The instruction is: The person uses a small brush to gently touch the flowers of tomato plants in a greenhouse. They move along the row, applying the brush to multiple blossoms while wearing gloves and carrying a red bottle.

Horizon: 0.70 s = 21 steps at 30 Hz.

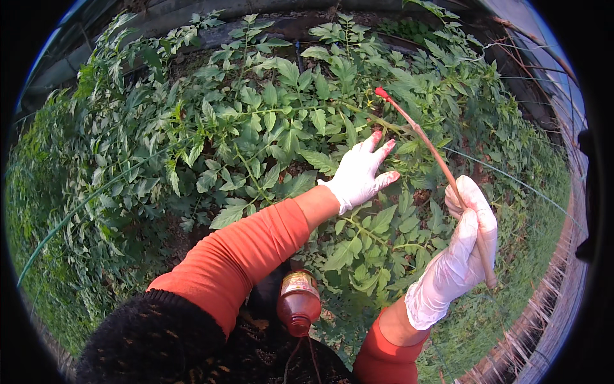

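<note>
Leafy tomato plants (268, 139) spread before me. My left hand (362, 173), in a white glove with red-stained fingertips, reaches among the leaves with its fingers apart, just below a green stem (391, 126). My right hand (467, 240), gloved too, grips a thin wooden stick (434, 151) that slants up and left. The stick's tip is red and lies near small yellow flowers (370, 103). At my front hangs a clear plastic bottle (298, 305) on a cord, its open neck towards me, with red residue inside and a label bearing writing.
A green twine (86, 204) crosses the plants on the left, and another line (508, 176) runs through those on the right. Dry stalks and a pale sheet edge (559, 307) border the right side. Plastic film and dark soil lie behind the plants.
</note>
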Each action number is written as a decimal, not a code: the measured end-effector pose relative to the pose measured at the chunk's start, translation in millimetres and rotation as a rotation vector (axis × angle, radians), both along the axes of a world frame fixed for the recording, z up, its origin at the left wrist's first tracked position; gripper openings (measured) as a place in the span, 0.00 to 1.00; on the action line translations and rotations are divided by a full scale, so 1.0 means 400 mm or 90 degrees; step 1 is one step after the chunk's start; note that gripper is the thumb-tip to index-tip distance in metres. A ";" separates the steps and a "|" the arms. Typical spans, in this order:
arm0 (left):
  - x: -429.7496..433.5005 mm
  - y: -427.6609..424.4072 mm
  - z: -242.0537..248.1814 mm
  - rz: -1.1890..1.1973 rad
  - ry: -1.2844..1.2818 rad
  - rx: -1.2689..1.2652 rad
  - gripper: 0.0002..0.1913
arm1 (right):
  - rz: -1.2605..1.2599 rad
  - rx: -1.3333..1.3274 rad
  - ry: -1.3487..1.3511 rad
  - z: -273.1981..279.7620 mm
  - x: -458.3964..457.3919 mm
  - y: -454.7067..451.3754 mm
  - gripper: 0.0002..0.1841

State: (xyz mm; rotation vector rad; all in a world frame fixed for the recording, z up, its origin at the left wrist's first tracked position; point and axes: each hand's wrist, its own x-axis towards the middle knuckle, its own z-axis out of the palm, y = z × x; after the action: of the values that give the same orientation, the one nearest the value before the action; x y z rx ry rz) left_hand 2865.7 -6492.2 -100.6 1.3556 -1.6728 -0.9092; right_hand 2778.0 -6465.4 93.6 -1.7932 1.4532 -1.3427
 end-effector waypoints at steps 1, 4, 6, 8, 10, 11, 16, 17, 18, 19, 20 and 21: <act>0.000 0.001 0.000 0.001 0.001 -0.001 0.35 | -0.004 0.011 0.009 0.001 0.003 0.012 0.10; 0.002 0.002 0.000 0.001 0.001 0.000 0.35 | -0.018 0.030 0.024 -0.009 0.016 0.033 0.09; 0.004 0.003 0.000 -0.005 -0.005 0.012 0.35 | -0.032 0.076 0.095 -0.026 0.022 0.029 0.11; 0.006 0.003 0.000 -0.004 0.000 0.002 0.35 | -0.044 0.098 0.144 -0.029 0.025 0.031 0.12; 0.007 0.003 -0.001 -0.006 -0.003 0.002 0.35 | -0.042 0.083 0.171 -0.024 0.024 0.036 0.12; 0.008 0.003 -0.001 -0.008 -0.007 0.004 0.35 | -0.046 0.081 0.175 -0.020 0.023 0.040 0.12; 0.006 0.003 -0.002 -0.006 -0.002 0.006 0.36 | -0.030 0.059 0.168 -0.021 0.024 0.037 0.12; 0.006 0.003 -0.002 -0.005 0.000 0.004 0.36 | -0.040 0.076 0.176 -0.024 0.024 0.035 0.12; 0.006 0.003 -0.002 -0.003 0.001 0.002 0.36 | -0.032 0.074 0.182 -0.029 0.026 0.031 0.12; 0.006 0.004 -0.002 -0.004 0.004 0.002 0.36 | -0.030 0.072 0.183 -0.033 0.027 0.028 0.12; 0.008 0.004 -0.003 -0.004 0.007 0.003 0.36 | -0.027 0.069 0.184 -0.035 0.029 0.027 0.12; 0.009 0.005 -0.002 -0.008 0.005 0.011 0.36 | -0.023 0.046 0.163 -0.035 0.030 0.025 0.12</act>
State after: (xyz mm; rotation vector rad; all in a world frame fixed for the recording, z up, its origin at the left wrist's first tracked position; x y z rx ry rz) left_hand 2869.3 -6490.2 -101.5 1.3522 -1.6734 -0.9364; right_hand 2789.8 -6455.4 79.7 -1.9556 1.6507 -1.0937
